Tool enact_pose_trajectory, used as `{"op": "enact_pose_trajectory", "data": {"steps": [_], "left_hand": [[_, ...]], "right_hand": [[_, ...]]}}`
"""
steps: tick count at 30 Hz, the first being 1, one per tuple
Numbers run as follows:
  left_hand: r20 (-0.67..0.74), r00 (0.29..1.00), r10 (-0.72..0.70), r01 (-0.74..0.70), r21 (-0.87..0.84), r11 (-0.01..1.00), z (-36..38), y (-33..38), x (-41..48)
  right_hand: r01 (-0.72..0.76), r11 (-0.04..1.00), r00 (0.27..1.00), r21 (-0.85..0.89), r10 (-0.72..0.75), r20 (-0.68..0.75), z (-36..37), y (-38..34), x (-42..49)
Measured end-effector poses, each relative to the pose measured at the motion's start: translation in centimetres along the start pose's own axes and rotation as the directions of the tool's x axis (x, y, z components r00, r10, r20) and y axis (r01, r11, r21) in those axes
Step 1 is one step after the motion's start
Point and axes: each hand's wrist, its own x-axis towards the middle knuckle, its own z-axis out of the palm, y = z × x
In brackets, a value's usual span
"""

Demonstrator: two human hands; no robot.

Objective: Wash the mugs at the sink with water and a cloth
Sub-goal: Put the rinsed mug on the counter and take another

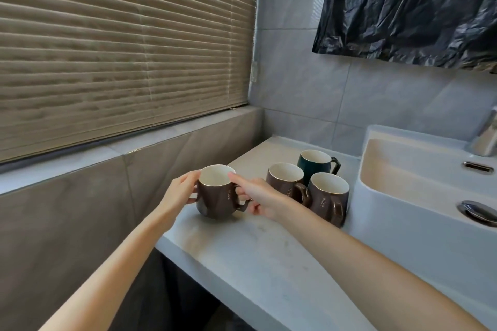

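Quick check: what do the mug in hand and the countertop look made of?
Held brown mug: likely glazed ceramic, satin dark outside with soft highlights, smooth cream inside. Countertop: pale stone or stone-look slab, faint grey veining, smooth low sheen; can't tell which.

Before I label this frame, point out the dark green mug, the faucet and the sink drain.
dark green mug (318,170), head view, on its outer wall.
faucet (485,142), head view, on its chrome base.
sink drain (476,209), head view, on its metal stopper.

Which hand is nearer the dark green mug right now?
Right. The right hand holds the handle of the leftmost brown mug, on the side facing the dark green mug; the left hand holds that mug's far side.
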Motion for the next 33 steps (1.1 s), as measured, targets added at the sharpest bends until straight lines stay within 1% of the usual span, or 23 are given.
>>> {"op": "enact_pose_trajectory", "data": {"steps": [8,10,12,14,16,18,20,22,23,25,27,28,30,33], "left_hand": [[-0.025,1.0,0.005,-0.005,-0.008,1.0,0.6,-0.4,0.4],[-0.022,1.0,0.006,-0.006,0.004,1.0,0.6,-0.3,0.2],[-0.039,0.999,0.034,-0.032,0.065,0.997,0.6,-0.4,0.4],[-0.097,0.986,0.133,-0.113,0.187,0.976,0.6,-0.4,0.4],[-0.134,0.95,0.283,-0.222,0.35,0.91,0.7,-0.2,0.2],[-0.091,0.888,0.45,-0.344,0.518,0.783,1.3,0.6,-0.2],[0.002,0.844,0.537,-0.436,0.585,0.684,2.5,1.8,-0.5],[0.102,0.819,0.564,-0.503,0.599,0.622,4.1,2.9,-0.5],[0.17,0.806,0.567,-0.538,0.61,0.582,5.1,3.3,-0.4],[0.327,0.78,0.533,-0.601,0.63,0.493,7.2,3.8,-0.3],[0.455,0.78,0.43,-0.62,0.658,0.427,9.3,3.8,0.2],[0.496,0.783,0.375,-0.62,0.672,0.406,10.2,3.9,0.5],[0.537,0.791,0.294,-0.612,0.679,0.407,11.6,3.9,1.2],[0.551,0.805,0.218,-0.581,0.663,0.472,12.8,3.9,2.2]], "right_hand": [[-0.05,0.998,0.999,0.038,0.049,0.015,0.1,0.4,0.7],[-0.048,0.999,0.999,0.017,0.048,0.01,0.0,0.4,0.7],[0.0,1.0,1.0,-0.029,0.0,0.011,-0.2,0.4,0.3],[0.092,0.985,0.995,-0.148,-0.095,-0.018,-1.0,0.2,-0.4],[0.197,0.932,0.97,-0.303,-0.23,-0.076,-2.4,0.1,-1.4],[0.287,0.86,0.912,-0.422,-0.38,-0.153,-4.2,0.3,-2.4],[0.328,0.791,0.838,-0.516,-0.496,-0.228,-6.1,0.9,-3.4],[0.322,0.752,0.804,-0.575,-0.538,-0.254,-7.8,1.8,-4.3],[0.303,0.742,0.806,-0.598,-0.535,-0.255,-8.5,2.3,-4.7],[0.245,0.721,0.835,-0.648,-0.497,-0.237,-9.7,3.3,-5.3],[0.211,0.7,0.866,-0.682,-0.458,-0.202,-10.2,3.8,-5.7],[0.211,0.688,0.873,-0.694,-0.452,-0.182,-10.3,3.9,-5.8],[0.209,0.654,0.884,-0.727,-0.444,-0.145,-10.2,4.1,-5.7],[0.205,0.596,0.903,-0.776,-0.422,-0.085,-9.7,4.2,-5.7]]}}
